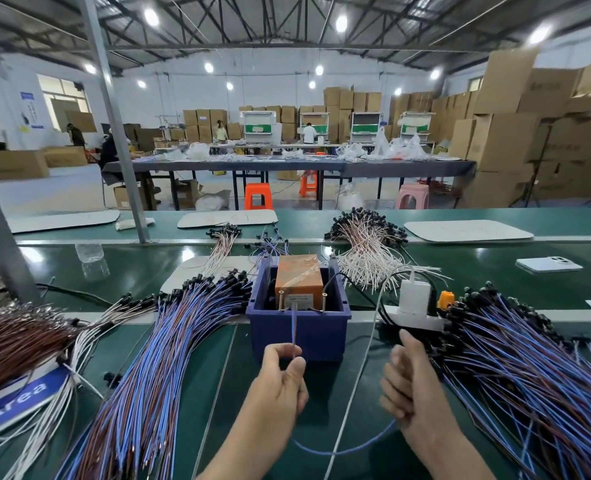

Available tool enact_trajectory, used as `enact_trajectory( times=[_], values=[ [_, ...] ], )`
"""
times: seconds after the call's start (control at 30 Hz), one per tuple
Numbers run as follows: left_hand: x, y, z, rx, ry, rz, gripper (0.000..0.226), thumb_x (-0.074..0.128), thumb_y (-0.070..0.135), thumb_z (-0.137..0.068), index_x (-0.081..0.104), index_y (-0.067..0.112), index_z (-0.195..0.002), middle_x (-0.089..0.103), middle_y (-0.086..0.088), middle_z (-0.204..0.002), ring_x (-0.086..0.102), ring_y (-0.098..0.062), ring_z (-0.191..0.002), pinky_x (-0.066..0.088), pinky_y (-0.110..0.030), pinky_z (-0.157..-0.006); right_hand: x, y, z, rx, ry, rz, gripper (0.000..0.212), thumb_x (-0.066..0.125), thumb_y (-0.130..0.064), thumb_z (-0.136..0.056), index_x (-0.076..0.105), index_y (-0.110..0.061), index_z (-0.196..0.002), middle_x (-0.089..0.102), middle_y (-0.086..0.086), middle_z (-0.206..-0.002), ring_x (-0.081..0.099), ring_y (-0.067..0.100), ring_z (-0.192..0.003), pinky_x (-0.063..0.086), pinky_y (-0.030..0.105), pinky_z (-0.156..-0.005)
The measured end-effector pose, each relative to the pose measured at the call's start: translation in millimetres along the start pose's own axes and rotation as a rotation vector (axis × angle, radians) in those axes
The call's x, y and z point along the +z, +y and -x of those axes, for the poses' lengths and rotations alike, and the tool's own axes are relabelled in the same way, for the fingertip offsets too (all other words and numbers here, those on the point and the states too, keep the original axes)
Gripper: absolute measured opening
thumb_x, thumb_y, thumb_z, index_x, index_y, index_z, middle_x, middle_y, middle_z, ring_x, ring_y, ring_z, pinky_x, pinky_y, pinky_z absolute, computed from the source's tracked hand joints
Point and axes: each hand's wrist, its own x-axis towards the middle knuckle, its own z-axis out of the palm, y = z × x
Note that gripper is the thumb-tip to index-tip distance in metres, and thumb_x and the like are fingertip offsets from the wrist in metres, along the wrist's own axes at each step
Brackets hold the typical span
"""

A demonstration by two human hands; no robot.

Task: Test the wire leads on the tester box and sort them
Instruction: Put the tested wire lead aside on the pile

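At 9 o'clock of the blue bin (321,334) lies a fanned pile of blue-and-brown leads (169,341). Our left hand (280,379), at 6 o'clock of the bin, pinches 1 blue lead (293,327) between thumb and fingers, its tip up at the front of the orange tester box (297,278) inside the bin. Our right hand (411,386) sits at 5 o'clock, fingers blurred, so we cannot tell whether it grips the lead's looping tail; another pile of leads (529,358) spreads at 3 o'clock.

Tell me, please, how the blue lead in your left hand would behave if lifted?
Probably floppy: behind the left hand the blue lead sags in a loose loop. Likely light: a fingertip pinch holds it. The short stretch to the tester box stands straight, so slightly springy.
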Motion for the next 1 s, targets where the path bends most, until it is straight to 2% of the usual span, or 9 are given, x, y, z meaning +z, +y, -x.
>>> enact_trajectory(
  times=[0.1,0.17,0.27,0.4,0.53,0.63,0.77,0.83,1.0],
  values=[
    [9.2,5.7,-0.7,0.082,0.021,-0.053,0.014,0.039,0.031,-0.107,0.049,0.022,-0.102,0.052,0.003,-0.055,0.04,-0.008,-0.05,0.034,-0.018,-0.052,34.3,3.6,-4.5,-0.143,-0.057,0.266,0.049,0.052,-0.058,-0.091,0.066,-0.011,-0.089,0.034,-0.003,-0.049,0.024,0.009,-0.036,0.024,0.02,-0.032],
    [12.9,8.7,-2.9,0.109,0.004,-0.06,0.017,0.041,0.031,-0.107,0.05,0.02,-0.097,0.053,0.002,-0.055,0.042,-0.008,-0.051,0.034,-0.019,-0.052,54.9,7.4,-7.6,-0.246,-0.147,0.364,0.044,0.047,-0.055,-0.093,0.072,-0.019,-0.099,0.039,-0.002,-0.053,0.03,0.007,-0.039,0.028,0.017,-0.036],
    [10.2,6.8,-9.3,0.096,0.013,-0.055,0.02,0.042,0.03,-0.107,0.053,0.018,-0.095,0.057,0.001,-0.056,0.045,-0.008,-0.049,0.036,-0.02,-0.049,72.8,15.8,-10.4,-0.387,-0.26,0.5,0.036,0.043,-0.045,-0.098,0.073,-0.025,-0.101,0.051,-0.004,-0.061,0.047,0.004,-0.052,0.04,0.013,-0.052],
    [1.5,-3.3,-18.3,0.055,0.02,-0.06,0.022,0.044,0.036,-0.106,0.054,0.02,-0.095,0.065,-0.004,-0.06,0.048,-0.01,-0.043,0.039,-0.023,-0.045,76.8,28.1,-15.7,-0.451,-0.265,0.656,0.021,0.049,-0.043,-0.097,0.069,-0.038,-0.092,0.073,-0.004,-0.085,0.069,0.01,-0.076,0.052,0.021,-0.07],
    [2.1,-11.6,-24.9,0.079,0.105,-0.094,0.025,0.038,0.057,-0.097,0.054,0.038,-0.095,0.068,-0.001,-0.065,0.052,-0.009,-0.042,0.04,-0.022,-0.043,81.2,43.4,-18.2,-0.527,-0.192,0.752,0.025,0.043,-0.053,-0.099,0.063,-0.037,-0.096,0.07,-0.002,-0.075,0.062,0.012,-0.054,0.048,0.022,-0.053],
    [4.6,-17.8,-29.6,0.102,0.154,-0.083,0.026,0.04,0.057,-0.094,0.054,0.036,-0.096,0.07,0.007,-0.068,0.058,-0.006,-0.047,0.041,-0.018,-0.044,79.3,56.4,-20.9,-0.551,-0.117,0.781,0.028,0.039,-0.059,-0.098,0.058,-0.039,-0.098,0.07,-0.005,-0.078,0.065,0.016,-0.061,0.05,0.027,-0.052],
    [9.3,-29.1,-31.4,0.107,0.216,-0.108,0.021,0.039,0.057,-0.092,0.051,0.039,-0.092,0.071,0.013,-0.075,0.061,-0.006,-0.052,0.043,-0.018,-0.046,78.4,64.9,-23.1,-0.504,-0.044,0.664,0.019,0.042,-0.044,-0.103,0.059,-0.045,-0.094,0.073,-0.01,-0.086,0.069,0.011,-0.077,0.055,0.023,-0.065],
    [10.4,-34.9,-30.3,0.123,0.253,-0.13,0.015,0.036,0.057,-0.093,0.046,0.047,-0.089,0.071,0.014,-0.078,0.061,-0.008,-0.053,0.047,-0.023,-0.049,76.1,59.8,-25.4,-0.492,0.018,0.557,0.027,0.043,-0.031,-0.106,0.059,-0.046,-0.09,0.073,-0.006,-0.084,0.068,0.009,-0.075,0.051,0.017,-0.068],
    [1.1,-46.5,-31.8,0.262,0.402,-0.259,0.01,0.034,0.051,-0.1,0.043,0.052,-0.095,0.068,0.013,-0.08,0.065,-0.011,-0.065,0.049,-0.021,-0.06,56.8,46.8,-29.2,-0.526,0.123,0.524,0.028,0.039,-0.031,-0.106,0.058,-0.051,-0.11,0.052,-0.012,-0.064,0.042,0.003,-0.053,0.038,0.016,-0.05]
  ],
)
